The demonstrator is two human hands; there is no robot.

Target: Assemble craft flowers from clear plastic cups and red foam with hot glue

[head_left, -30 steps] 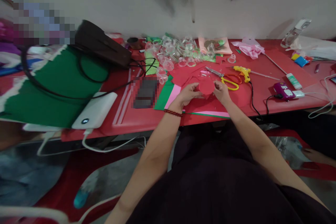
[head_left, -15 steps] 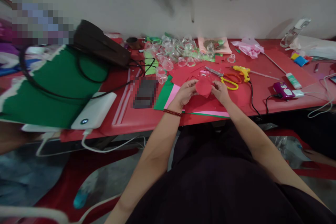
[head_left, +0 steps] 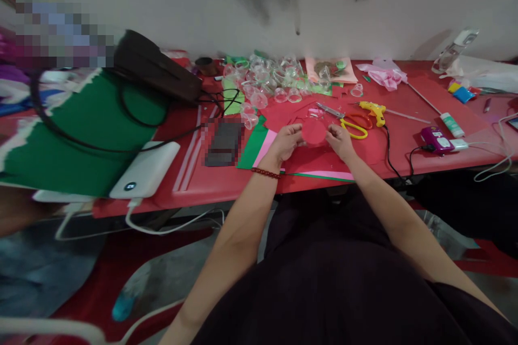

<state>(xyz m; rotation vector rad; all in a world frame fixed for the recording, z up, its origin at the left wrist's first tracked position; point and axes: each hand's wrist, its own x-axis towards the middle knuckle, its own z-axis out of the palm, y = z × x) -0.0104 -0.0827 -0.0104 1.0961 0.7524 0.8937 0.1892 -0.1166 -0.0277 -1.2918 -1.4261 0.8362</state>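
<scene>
Left hand and right hand pinch the disc between them near the surface's front edge, seemingly aligning it, the next move calling for light pressure!

from afar i see a matt, papery disc, glossy plastic cups, metal scissor blades and a smooth, shiny worktop.

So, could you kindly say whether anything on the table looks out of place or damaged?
The green sheet at the left has a ragged white edge, as if torn. Beyond the left hand, clear plastic cups lie jumbled, some apparently tipped over.
</scene>
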